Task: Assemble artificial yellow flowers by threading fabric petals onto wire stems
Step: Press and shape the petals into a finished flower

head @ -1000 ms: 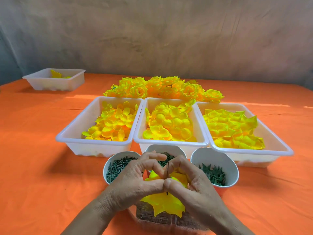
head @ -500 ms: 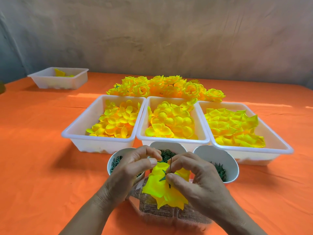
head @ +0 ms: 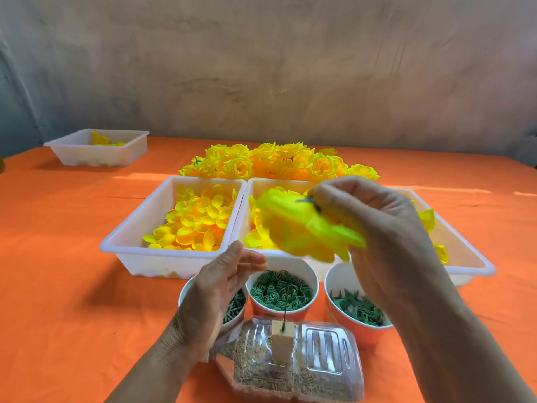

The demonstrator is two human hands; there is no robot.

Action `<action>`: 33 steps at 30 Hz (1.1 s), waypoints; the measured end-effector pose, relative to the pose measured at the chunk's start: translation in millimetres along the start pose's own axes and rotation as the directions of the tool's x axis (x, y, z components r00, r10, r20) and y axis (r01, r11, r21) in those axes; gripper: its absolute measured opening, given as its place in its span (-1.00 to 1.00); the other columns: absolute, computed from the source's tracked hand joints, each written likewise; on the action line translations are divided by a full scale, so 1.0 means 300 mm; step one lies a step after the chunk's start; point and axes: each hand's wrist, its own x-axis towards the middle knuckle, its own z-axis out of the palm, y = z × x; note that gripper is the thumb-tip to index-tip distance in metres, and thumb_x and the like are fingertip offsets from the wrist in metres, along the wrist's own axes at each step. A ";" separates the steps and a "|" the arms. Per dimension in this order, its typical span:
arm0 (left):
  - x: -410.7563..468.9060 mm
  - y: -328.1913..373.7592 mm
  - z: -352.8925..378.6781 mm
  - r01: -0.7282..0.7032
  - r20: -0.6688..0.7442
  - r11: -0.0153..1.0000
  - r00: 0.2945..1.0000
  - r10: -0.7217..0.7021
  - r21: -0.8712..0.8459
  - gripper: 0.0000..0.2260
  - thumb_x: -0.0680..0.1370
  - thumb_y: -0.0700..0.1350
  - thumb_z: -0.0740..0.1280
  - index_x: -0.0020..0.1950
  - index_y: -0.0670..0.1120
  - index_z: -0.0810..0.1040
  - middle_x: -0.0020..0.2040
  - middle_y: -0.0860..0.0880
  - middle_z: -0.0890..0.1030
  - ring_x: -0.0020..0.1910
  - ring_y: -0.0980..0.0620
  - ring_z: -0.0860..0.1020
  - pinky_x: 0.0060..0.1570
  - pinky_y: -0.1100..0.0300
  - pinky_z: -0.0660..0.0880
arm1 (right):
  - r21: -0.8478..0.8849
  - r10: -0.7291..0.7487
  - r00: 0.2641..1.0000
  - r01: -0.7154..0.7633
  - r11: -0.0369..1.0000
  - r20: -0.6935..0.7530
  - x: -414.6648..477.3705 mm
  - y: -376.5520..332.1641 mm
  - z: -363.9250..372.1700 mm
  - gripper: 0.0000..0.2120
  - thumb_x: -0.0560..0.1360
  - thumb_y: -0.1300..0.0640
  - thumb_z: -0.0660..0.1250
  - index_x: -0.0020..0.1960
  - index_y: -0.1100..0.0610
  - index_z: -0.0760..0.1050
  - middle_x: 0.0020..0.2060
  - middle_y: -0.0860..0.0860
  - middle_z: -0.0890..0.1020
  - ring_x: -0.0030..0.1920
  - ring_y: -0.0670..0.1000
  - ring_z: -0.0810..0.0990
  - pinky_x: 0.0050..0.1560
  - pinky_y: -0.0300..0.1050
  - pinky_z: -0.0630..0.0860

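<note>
My right hand (head: 374, 228) holds a blurred yellow flower (head: 302, 228) raised above the middle petal tray (head: 250, 199), pinching its green base between thumb and fingers. Lower down, my left hand (head: 215, 292) hovers with relaxed fingers and holds nothing, over the left cup (head: 186, 295). A thin upright wire (head: 286, 303) stands bare in a small wooden block (head: 281, 341) on a clear plastic box (head: 293, 365) near the table's front edge.
Three white trays of yellow petals sit side by side, the left tray (head: 122, 245) and the right tray (head: 479, 266) flanking the middle one. Finished yellow flowers (head: 279, 162) lie behind them. Cups of green parts (head: 282, 292) (head: 357, 312) stand in front. Another white tray (head: 96, 146) sits far left on the orange cloth (head: 58, 286).
My right hand lifted the flower off the wire, up and away over the middle tray. My left hand let go and drew back to the left. The wire now stands bare.
</note>
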 end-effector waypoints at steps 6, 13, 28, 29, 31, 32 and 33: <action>0.057 0.053 0.000 0.041 -0.040 0.999 0.998 -0.041 -0.009 -0.62 0.41 0.22 0.26 -0.20 -0.03 0.73 -0.05 -0.15 0.71 0.05 -0.02 0.66 0.21 0.02 0.41 | 0.405 0.353 0.930 -0.284 0.869 -0.105 0.099 0.096 -0.053 -0.80 0.48 0.34 0.22 -0.08 0.25 0.62 -0.13 0.28 0.57 -0.11 0.22 0.51 -0.03 0.10 0.43; 0.118 0.120 0.057 0.111 0.145 0.993 0.983 -0.116 0.041 -0.60 0.28 0.11 0.46 0.06 -0.02 0.71 0.03 -0.11 0.69 0.08 -0.08 0.65 0.30 -0.07 0.45 | 0.674 0.581 0.814 -0.426 0.603 -0.006 0.090 0.219 -0.035 -0.91 0.27 0.26 0.34 -0.32 0.20 0.63 -0.30 0.12 0.58 -0.33 0.03 0.54 -0.23 -0.14 0.45; 0.160 0.188 0.133 0.135 0.173 0.989 0.977 -0.122 -0.067 -0.89 0.25 -0.05 0.52 -0.26 0.07 0.71 -0.15 -0.09 0.70 -0.28 -0.01 0.67 -0.34 0.13 0.61 | 0.335 0.330 0.923 -0.380 0.862 0.198 0.064 0.272 -0.105 -0.74 0.32 0.27 0.44 0.01 0.12 0.67 -0.10 0.15 0.63 -0.23 0.00 0.55 -0.24 -0.19 0.51; 0.163 0.188 0.130 0.127 0.183 0.991 0.976 -0.115 -0.053 -0.86 0.24 -0.09 0.56 -0.26 0.08 0.71 -0.16 -0.08 0.70 -0.28 -0.01 0.67 -0.35 0.14 0.60 | 0.238 0.264 0.943 -0.309 0.921 0.203 0.059 0.272 -0.111 -0.76 0.34 0.29 0.42 -0.02 0.11 0.69 -0.13 0.10 0.67 -0.22 -0.03 0.60 -0.22 -0.21 0.53; 0.167 0.188 0.123 0.116 0.189 0.993 0.976 -0.109 -0.031 -0.88 0.28 -0.09 0.53 -0.24 0.10 0.71 -0.17 -0.06 0.70 -0.28 0.00 0.67 -0.35 0.14 0.60 | 0.051 0.158 0.968 -0.171 0.984 0.193 0.053 0.272 -0.119 -0.77 0.35 0.27 0.41 -0.04 0.09 0.71 -0.12 0.04 0.72 -0.14 -0.06 0.66 -0.12 -0.24 0.55; 0.167 0.188 0.122 0.118 0.184 0.993 0.976 -0.112 -0.025 -0.90 0.31 -0.05 0.49 -0.20 0.09 0.72 -0.15 -0.07 0.70 -0.26 0.00 0.67 -0.32 0.12 0.61 | -0.030 0.123 0.979 -0.120 0.992 0.164 0.052 0.268 -0.118 -0.78 0.35 0.26 0.42 -0.05 0.07 0.71 -0.12 0.04 0.73 -0.10 -0.06 0.67 -0.07 -0.23 0.55; 0.169 0.184 0.117 0.118 0.181 0.993 0.977 -0.111 -0.029 -0.87 0.32 -0.02 0.46 -0.16 0.07 0.73 -0.13 -0.08 0.70 -0.24 0.00 0.67 -0.30 0.10 0.62 | -0.084 0.090 0.988 -0.080 0.993 0.128 0.052 0.271 -0.121 -0.80 0.33 0.23 0.44 -0.08 0.05 0.72 -0.14 0.03 0.73 -0.11 -0.07 0.67 -0.06 -0.23 0.55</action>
